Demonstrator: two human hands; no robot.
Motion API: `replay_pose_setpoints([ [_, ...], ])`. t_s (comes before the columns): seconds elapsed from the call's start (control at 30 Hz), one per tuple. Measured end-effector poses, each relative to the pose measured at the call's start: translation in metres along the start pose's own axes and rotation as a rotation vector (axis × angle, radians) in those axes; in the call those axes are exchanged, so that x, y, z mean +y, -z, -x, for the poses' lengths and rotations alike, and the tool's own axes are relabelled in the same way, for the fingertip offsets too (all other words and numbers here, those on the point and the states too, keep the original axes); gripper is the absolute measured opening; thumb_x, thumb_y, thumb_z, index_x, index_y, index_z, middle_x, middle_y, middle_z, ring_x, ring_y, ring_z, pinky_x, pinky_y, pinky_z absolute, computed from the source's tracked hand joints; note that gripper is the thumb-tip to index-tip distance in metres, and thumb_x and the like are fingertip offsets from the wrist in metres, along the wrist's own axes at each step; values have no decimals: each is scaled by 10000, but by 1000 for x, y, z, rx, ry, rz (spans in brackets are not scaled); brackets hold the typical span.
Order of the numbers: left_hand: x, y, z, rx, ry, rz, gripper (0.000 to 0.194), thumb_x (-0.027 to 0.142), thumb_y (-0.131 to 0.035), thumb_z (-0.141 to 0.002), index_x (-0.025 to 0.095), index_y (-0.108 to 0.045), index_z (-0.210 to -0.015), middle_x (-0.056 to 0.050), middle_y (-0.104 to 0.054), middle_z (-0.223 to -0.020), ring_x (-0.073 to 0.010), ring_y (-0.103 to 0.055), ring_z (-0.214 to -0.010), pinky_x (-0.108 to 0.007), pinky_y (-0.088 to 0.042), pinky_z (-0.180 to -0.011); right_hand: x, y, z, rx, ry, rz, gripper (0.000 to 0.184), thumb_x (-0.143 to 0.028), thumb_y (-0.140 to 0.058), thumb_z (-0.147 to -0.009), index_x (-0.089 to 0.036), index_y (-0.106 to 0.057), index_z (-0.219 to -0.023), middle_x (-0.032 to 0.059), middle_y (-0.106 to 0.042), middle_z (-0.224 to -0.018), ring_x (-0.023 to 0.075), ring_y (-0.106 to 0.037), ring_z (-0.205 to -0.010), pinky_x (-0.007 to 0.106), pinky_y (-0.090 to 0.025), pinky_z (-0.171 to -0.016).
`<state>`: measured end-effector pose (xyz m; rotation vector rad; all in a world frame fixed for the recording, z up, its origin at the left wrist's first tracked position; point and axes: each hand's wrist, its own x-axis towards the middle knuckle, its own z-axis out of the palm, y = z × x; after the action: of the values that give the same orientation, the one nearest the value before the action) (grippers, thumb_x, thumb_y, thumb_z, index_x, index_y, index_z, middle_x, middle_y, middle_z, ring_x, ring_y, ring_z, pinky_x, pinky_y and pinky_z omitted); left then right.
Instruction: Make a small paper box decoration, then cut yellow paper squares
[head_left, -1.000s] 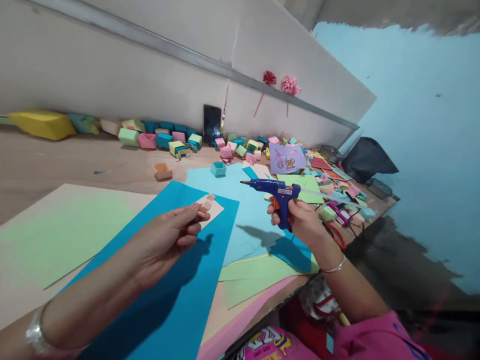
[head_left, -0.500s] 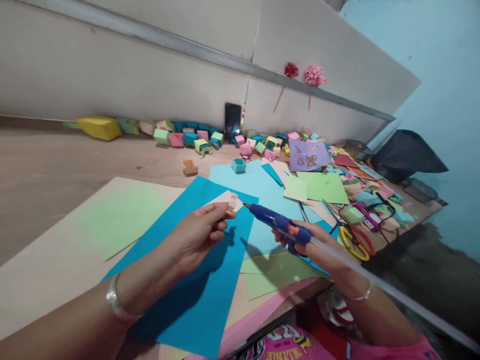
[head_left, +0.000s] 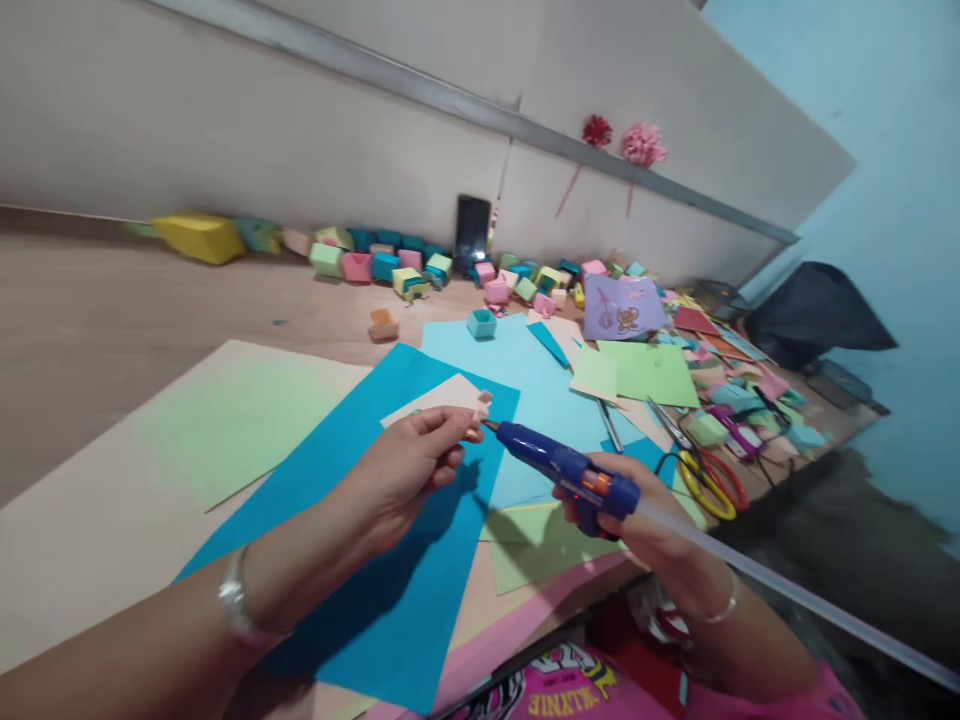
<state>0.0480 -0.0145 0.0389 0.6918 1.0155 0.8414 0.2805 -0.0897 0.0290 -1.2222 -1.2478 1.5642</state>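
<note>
Your hands at the paper-strewn desk (head_left: 90,310).
Your left hand (head_left: 401,475) pinches a peach paper piece (head_left: 480,405); your right hand (head_left: 637,525) grips the blue glue gun (head_left: 566,470), nozzle touching it. Small open paper boxes (head_left: 375,262) line the wall at 12 o'clock.

Small paper boxes (head_left: 375,262) along wall; scissors (head_left: 701,472); black phone (head_left: 472,233)

The left hand (head_left: 409,470) pinches a small folded peach paper piece (head_left: 480,405) above a deep blue sheet (head_left: 375,560). The right hand (head_left: 645,525) grips a blue glue gun (head_left: 566,470), its nozzle tip touching the piece. Yellow-handled scissors (head_left: 709,480) lie nearby on the wooden table (head_left: 90,310).
</note>
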Motion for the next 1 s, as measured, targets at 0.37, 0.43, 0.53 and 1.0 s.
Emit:
replay_pose_setpoints([
  [0.37,5,2,-5,32,52,-15,109,184,-640,-879,153,-736,-836,-21,-599,-823,-29,-373,-495,-123,-260,-340,7,10,-13,-80,37,-44,353,-320,-822,-649,-161,-702,-940,30,-697,-800,119,-630,-704,198,-470,-576],
  [0.43,6,2,-5,23,64,-1,83,183,-669,-860,167,-740,-820,-13,-604,-812,-32,-378,-501,-128,-261,-342,7,11,-14,-94,22,-67,366,-332,-832,-641,-167,-698,-940,38,-705,-845,119,-638,-718,191,-469,-567],
  [0.53,6,1,-4,12,86,15,88,163,-662,-867,163,-733,-815,-1,-600,-783,-21,-375,-501,-118,-268,-354,8,11,-14,-107,11,-96,374,-313,-839,-617,-168,-698,-931,38,-706,-865,112,-629,-705,180,-451,-542],
  [1.0,4,0,1,-27,39,35,176,187,-579,-935,89,-667,-819,-24,-569,-780,-9,-363,-499,-107,-253,-375,8,4,-2,10,33,-77,434,-474,-842,-607,-177,-741,-908,72,-695,-752,131,-573,-624,202,-377,-484],
])
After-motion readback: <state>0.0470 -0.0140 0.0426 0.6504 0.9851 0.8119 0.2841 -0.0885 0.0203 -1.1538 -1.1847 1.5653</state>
